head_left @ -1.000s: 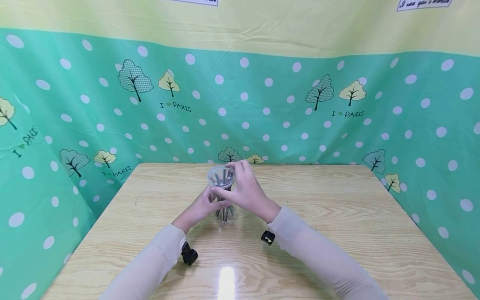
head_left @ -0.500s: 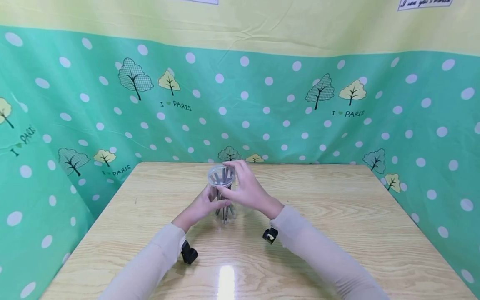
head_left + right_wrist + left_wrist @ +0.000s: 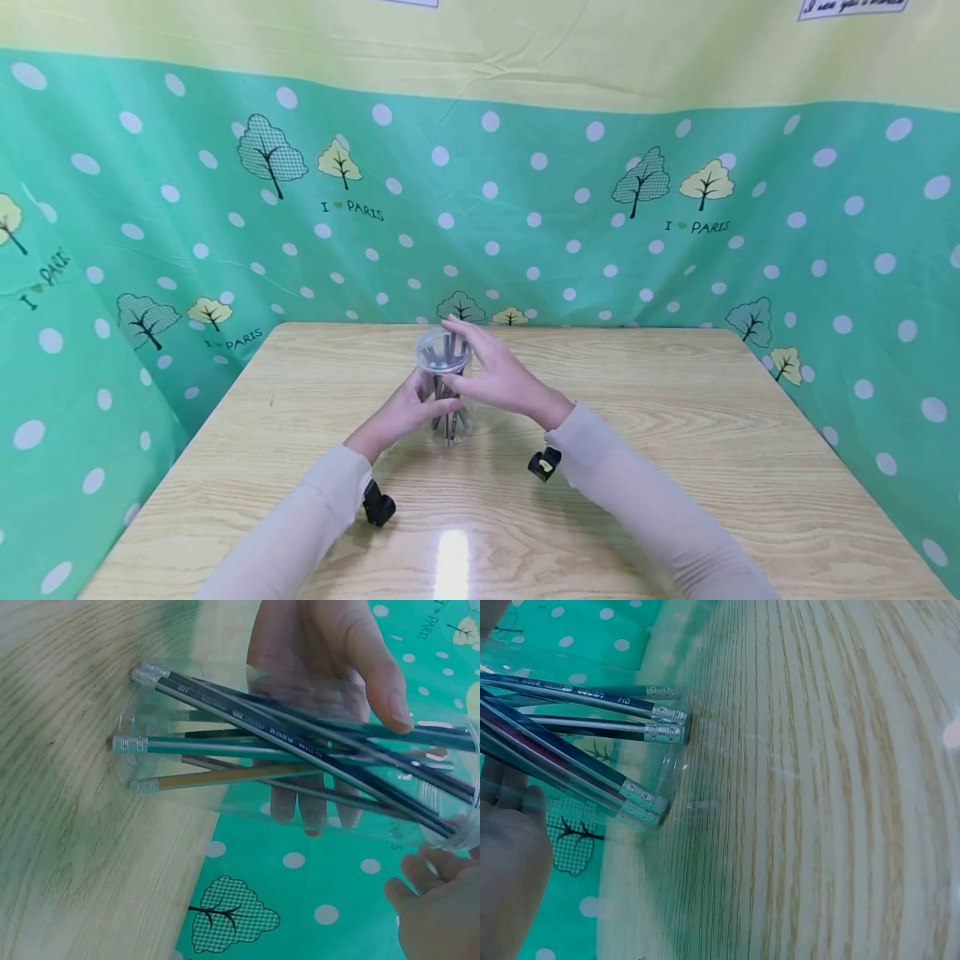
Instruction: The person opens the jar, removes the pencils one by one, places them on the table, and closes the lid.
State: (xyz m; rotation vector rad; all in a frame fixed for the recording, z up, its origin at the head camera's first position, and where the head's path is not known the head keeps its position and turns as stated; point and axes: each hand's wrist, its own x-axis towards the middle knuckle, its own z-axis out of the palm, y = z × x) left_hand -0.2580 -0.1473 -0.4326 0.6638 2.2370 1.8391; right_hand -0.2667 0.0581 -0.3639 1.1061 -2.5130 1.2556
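Observation:
A clear screw-top jar stands upright on the table with several pencils inside. Their metal eraser ends point down at the base. My left hand grips the jar's body from the left, its thumb across the near side. At the top, my right hand spans the round transparent lid, with the thumb at the near rim and the fingers at the far rim. In the right wrist view the right fingers lie by the threaded neck, and the lid is mostly cut off.
The wooden table carries a bright light reflection near its front. A green dotted curtain rises behind and along both sides. Black wrist cameras hang under the sleeves.
My right hand has turned counterclockwise at the lid: the thumb has slid right along the near rim and the fingers left along the far rim. The left hand and jar stay put.

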